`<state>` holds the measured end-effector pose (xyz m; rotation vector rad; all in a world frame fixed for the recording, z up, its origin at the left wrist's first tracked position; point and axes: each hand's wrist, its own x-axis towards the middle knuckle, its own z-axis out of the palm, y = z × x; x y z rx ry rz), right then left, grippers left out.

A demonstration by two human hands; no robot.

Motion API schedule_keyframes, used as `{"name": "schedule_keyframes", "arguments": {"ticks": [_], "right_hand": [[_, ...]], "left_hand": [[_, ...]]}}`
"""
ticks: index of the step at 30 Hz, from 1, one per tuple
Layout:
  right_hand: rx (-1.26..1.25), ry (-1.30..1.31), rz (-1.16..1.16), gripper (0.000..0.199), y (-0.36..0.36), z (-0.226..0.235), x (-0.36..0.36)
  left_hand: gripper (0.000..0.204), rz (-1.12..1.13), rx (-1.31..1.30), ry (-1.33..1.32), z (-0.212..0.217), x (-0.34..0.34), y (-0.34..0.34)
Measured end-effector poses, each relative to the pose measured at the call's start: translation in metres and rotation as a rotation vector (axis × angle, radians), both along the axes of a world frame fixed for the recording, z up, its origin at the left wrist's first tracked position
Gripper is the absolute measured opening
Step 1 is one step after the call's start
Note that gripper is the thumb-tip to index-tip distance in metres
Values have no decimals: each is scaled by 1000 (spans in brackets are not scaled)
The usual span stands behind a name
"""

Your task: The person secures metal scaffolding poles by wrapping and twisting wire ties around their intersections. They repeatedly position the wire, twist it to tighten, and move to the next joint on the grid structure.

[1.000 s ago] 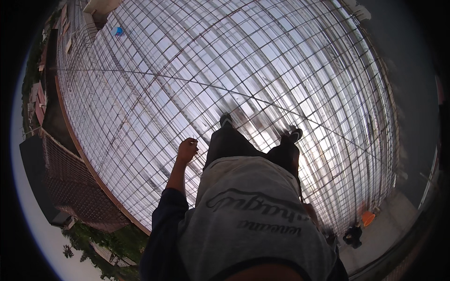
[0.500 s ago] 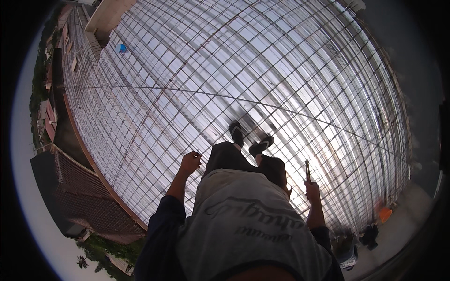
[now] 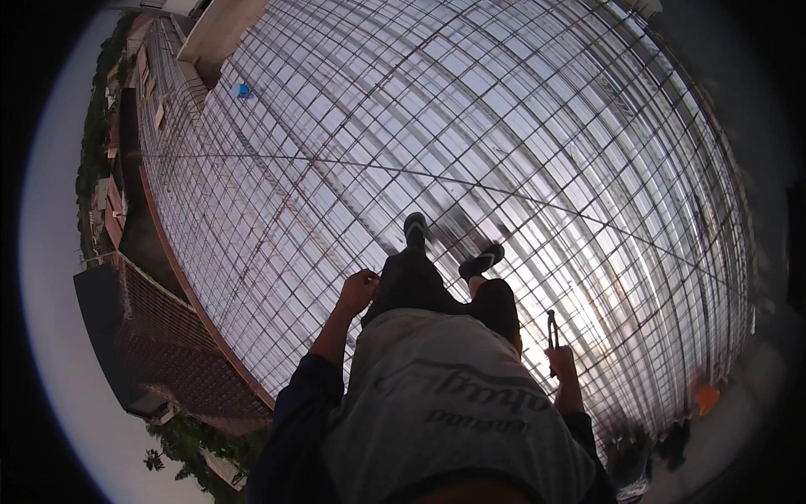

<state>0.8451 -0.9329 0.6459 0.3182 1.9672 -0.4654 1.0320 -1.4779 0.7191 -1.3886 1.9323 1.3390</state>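
The person stands out on a wide rebar grid (image 3: 470,151), a mesh of steel bars laid in both directions across a roof deck, with one sandalled foot (image 3: 415,228) ahead of the other foot (image 3: 481,260). The right hand (image 3: 561,363) is closed round the handles of a pair of pincers (image 3: 552,329), whose dark head points up and away from the body. The left hand (image 3: 358,290) hangs at the hip, curled into a loose fist; I cannot tell whether anything is in it. Beyond the slab's left edge lie a tiled roof (image 3: 168,353) and trees well below, and a small blue object (image 3: 243,90) sits far off on the mesh.

As I judge it, walking this mesh well means setting each sole across a bar crossing, not into a gap, and keeping the weight low and centred. The pincers are best carried as they are, head away from the leg, so a stumble does not drive them into the thigh. The free left arm helps balance.
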Motion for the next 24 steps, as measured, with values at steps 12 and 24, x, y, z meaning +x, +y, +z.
{"name": "schedule_keyframes", "arguments": {"ticks": [12, 24], "right_hand": [[80, -26, -271, 25, -11, -39, 27], [55, 200, -159, 39, -227, -6, 62]], "left_hand": [[20, -64, 11, -21, -20, 2, -56], [20, -283, -14, 108, -48, 37, -233]]}}
